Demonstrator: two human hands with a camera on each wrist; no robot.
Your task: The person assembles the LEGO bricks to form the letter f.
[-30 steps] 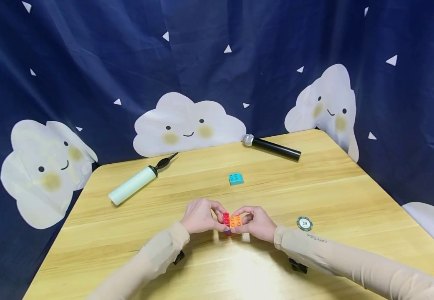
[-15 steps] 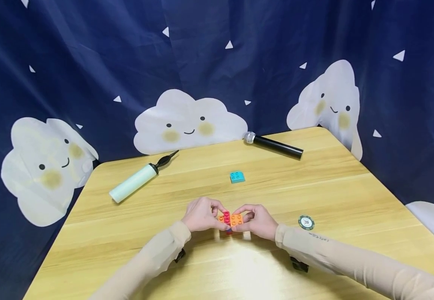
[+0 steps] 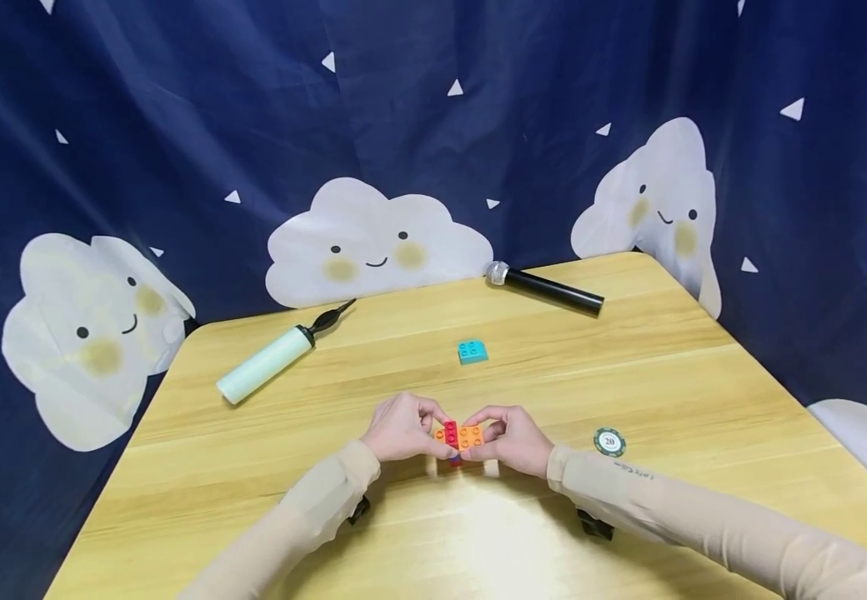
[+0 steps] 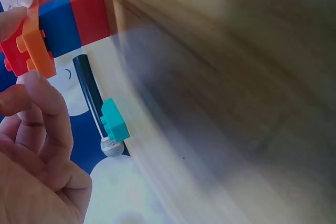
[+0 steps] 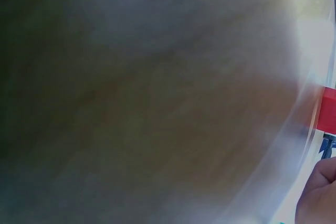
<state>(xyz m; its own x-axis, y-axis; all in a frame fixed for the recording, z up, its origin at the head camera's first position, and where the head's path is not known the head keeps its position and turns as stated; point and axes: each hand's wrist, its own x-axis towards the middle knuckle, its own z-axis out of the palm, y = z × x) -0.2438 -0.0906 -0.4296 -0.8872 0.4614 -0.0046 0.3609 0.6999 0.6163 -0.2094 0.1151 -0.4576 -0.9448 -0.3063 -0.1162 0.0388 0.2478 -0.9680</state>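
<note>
Both hands meet over the table around a stack of toy building bricks. My left hand [image 3: 406, 429] pinches its left side between thumb and fingers. Opposite it, my right hand [image 3: 518, 442] pinches the right end of the orange brick [image 3: 471, 437]. A narrow red brick [image 3: 451, 432] sits across the orange one's top, leaving orange studs on either side. Below the orange, the left wrist view shows a blue brick [image 4: 60, 26] and then a lower red brick [image 4: 90, 15], close to the tabletop. In the right wrist view only that lower red brick [image 5: 328, 110] shows at the edge.
A teal brick [image 3: 472, 352] lies beyond the hands. Farther back are a black microphone [image 3: 546, 288] and, to the left, a pale green hand pump [image 3: 268, 364]. A poker chip [image 3: 609, 442] marked 20 lies near the right forearm. A blue curtain hangs behind the table [image 3: 628, 358].
The left fingers have shifted slightly, uncovering the orange brick's left studs. Both hands keep hold of the stack, and the view has tilted a little.
</note>
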